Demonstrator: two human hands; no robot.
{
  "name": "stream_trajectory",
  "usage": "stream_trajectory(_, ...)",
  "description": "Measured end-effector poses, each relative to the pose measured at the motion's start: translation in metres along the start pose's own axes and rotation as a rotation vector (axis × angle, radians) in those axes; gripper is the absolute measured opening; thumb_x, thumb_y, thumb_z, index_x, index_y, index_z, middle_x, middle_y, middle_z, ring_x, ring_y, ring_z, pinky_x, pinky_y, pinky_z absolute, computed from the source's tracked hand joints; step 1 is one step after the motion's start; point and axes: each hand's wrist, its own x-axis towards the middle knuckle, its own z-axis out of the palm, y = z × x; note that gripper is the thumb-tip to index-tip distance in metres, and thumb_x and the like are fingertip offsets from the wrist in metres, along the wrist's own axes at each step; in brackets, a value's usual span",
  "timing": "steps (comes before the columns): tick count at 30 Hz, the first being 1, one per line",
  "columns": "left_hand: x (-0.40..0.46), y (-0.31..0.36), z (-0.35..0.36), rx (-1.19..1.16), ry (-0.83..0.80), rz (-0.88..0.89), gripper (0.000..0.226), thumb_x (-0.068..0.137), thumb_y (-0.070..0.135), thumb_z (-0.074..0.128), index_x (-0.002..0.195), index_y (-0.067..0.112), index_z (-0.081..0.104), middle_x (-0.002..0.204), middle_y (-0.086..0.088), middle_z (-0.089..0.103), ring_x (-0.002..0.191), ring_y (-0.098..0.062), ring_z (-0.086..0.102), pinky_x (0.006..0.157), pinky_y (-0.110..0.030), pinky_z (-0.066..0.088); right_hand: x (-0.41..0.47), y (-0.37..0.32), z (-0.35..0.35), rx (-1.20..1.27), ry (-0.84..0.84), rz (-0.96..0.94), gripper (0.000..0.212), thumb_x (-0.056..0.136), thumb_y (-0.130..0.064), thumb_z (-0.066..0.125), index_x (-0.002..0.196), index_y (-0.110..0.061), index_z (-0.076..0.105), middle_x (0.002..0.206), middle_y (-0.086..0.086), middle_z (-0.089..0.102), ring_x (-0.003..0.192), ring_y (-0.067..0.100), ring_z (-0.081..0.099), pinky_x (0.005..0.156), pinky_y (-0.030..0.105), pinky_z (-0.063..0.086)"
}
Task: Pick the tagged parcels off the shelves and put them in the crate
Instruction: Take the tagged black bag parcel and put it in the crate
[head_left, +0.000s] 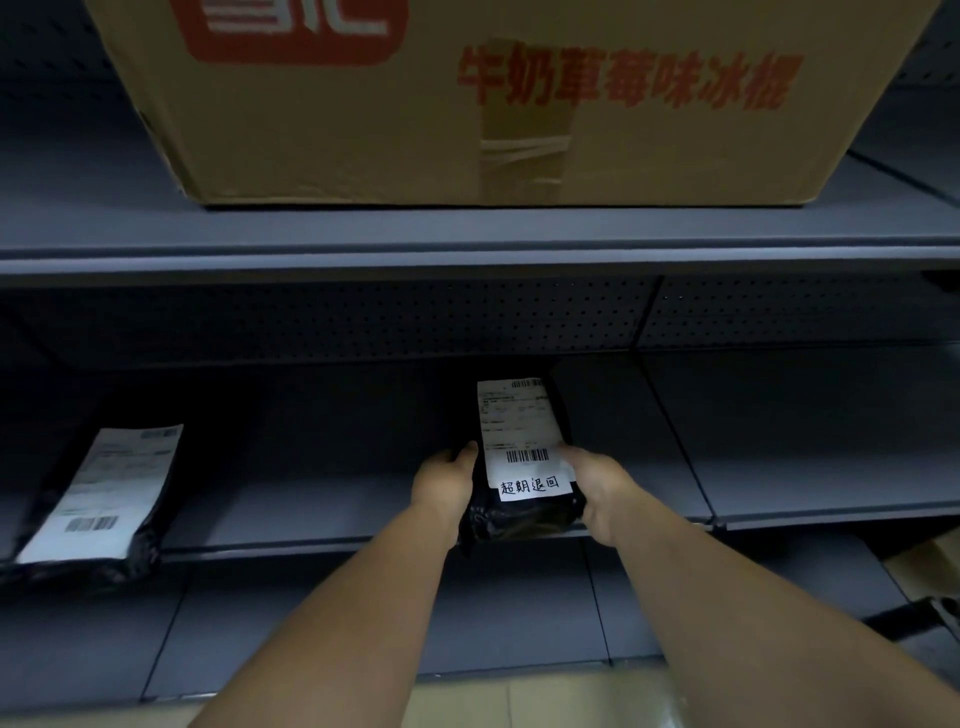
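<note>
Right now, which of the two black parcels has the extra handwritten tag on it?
The parcel held between both hands, left hand and right hand. A white handwritten tag sits below its barcode. The far-left parcel shows only a printed label.

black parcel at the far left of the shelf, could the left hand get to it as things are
Probably not right away: the left hand is clamped with the right hand on the tagged parcel. The shelf between it and the left parcel looks unobstructed.

L hand (444, 486), R hand (597, 486) gripping, seemingly
</note>
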Motion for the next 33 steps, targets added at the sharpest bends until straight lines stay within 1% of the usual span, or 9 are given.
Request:
stream_trajectory(5, -0.011, 0.001, -0.001, -0.035, 0.008, 0.028, 0.045, 0.091, 0.04, 0.054, 0.127, 0.012, 0.056, 0.117, -0.013, 0.064, 0.105, -0.032, 0.06, 0.095, -0.046, 0.049, -0.011, -0.001, -0.006, -0.003, -0.01, 0.026, 0.029, 0.09, -0.037, 0.058, 0.091, -0.01, 0.068, 0.096, 0.013, 0.072, 0.096, 0.032, 0.066, 0.095, 0.046, 0.05)
stream_trajectory(8, -0.024, 0.002, 0.0, -0.05, 0.029, 0.044, 0.043, 0.089, 0.037, 0.059, 0.124, 0.012, 0.058, 0.108, -0.01, 0.067, 0.099, -0.029, 0.063, 0.09, -0.042, 0.053, -0.021, -0.002, -0.012, -0.007, -0.002, 0.031, 0.029, 0.092, -0.037, 0.056, 0.096, -0.01, 0.067, 0.099, 0.011, 0.071, 0.098, 0.031, 0.065, 0.096, 0.048, 0.049)
stream_trajectory(10, -0.034, 0.003, 0.0, -0.057, 0.031, 0.056, 0.041, 0.088, 0.036, 0.062, 0.122, 0.013, 0.06, 0.102, -0.008, 0.069, 0.093, -0.027, 0.065, 0.083, -0.037, 0.055, -0.028, -0.003, -0.017, -0.008, -0.004, 0.029, 0.028, 0.09, -0.035, 0.058, 0.1, -0.01, 0.066, 0.106, 0.011, 0.07, 0.106, 0.03, 0.062, 0.101, 0.049, 0.045)
stream_trajectory(14, -0.054, 0.004, 0.0, -0.089, 0.019, 0.092, 0.039, 0.087, 0.03, 0.065, 0.122, 0.012, 0.061, 0.108, -0.006, 0.07, 0.095, -0.022, 0.065, 0.087, -0.038, 0.054, -0.046, -0.006, -0.03, 0.02, -0.019, 0.014, 0.036, 0.088, -0.031, 0.063, 0.115, -0.008, 0.063, 0.124, 0.011, 0.063, 0.119, 0.029, 0.054, 0.108, 0.046, 0.038)
stream_trajectory(19, -0.087, 0.003, 0.003, -0.167, 0.018, 0.131, 0.037, 0.087, 0.019, 0.066, 0.122, 0.011, 0.062, 0.101, -0.004, 0.071, 0.084, -0.015, 0.068, 0.075, -0.027, 0.055, -0.074, -0.003, -0.047, 0.054, -0.052, -0.022, 0.046, 0.086, -0.023, 0.066, 0.128, -0.009, 0.054, 0.133, 0.012, 0.056, 0.128, 0.03, 0.048, 0.112, 0.048, 0.033)
stream_trajectory(21, -0.101, 0.001, 0.003, -0.177, 0.013, 0.151, 0.038, 0.086, 0.018, 0.067, 0.123, 0.012, 0.061, 0.104, -0.003, 0.071, 0.087, -0.014, 0.069, 0.077, -0.027, 0.055, -0.087, -0.001, -0.054, 0.076, -0.074, -0.045, 0.039, 0.086, -0.018, 0.066, 0.123, -0.007, 0.057, 0.123, 0.012, 0.063, 0.118, 0.03, 0.056, 0.108, 0.048, 0.037)
stream_trajectory(24, -0.124, -0.004, 0.002, -0.213, 0.005, 0.197, 0.044, 0.085, 0.014, 0.068, 0.128, 0.011, 0.056, 0.113, -0.001, 0.069, 0.091, -0.01, 0.067, 0.08, -0.024, 0.054, -0.107, 0.002, -0.063, 0.117, -0.133, -0.092, 0.017, 0.088, -0.01, 0.064, 0.103, -0.005, 0.064, 0.103, 0.013, 0.072, 0.095, 0.029, 0.068, 0.092, 0.044, 0.052)
stream_trajectory(28, -0.15, -0.012, 0.001, -0.245, 0.003, 0.26, 0.049, 0.085, 0.012, 0.068, 0.132, 0.012, 0.053, 0.121, 0.0, 0.065, 0.102, -0.012, 0.065, 0.094, -0.029, 0.051, -0.129, 0.009, -0.072, 0.166, -0.184, -0.156, 0.003, 0.086, -0.006, 0.064, 0.086, -0.009, 0.064, 0.097, 0.013, 0.073, 0.086, 0.027, 0.07, 0.072, 0.038, 0.057)
stream_trajectory(33, -0.173, -0.021, -0.003, -0.237, 0.004, 0.307, 0.052, 0.084, 0.014, 0.069, 0.133, 0.017, 0.051, 0.124, 0.006, 0.062, 0.097, -0.003, 0.063, 0.069, -0.01, 0.05, -0.152, 0.017, -0.078, 0.199, -0.225, -0.184, 0.022, 0.086, -0.004, 0.064, 0.107, -0.006, 0.062, 0.105, 0.013, 0.072, 0.092, 0.027, 0.069, 0.072, 0.038, 0.057)
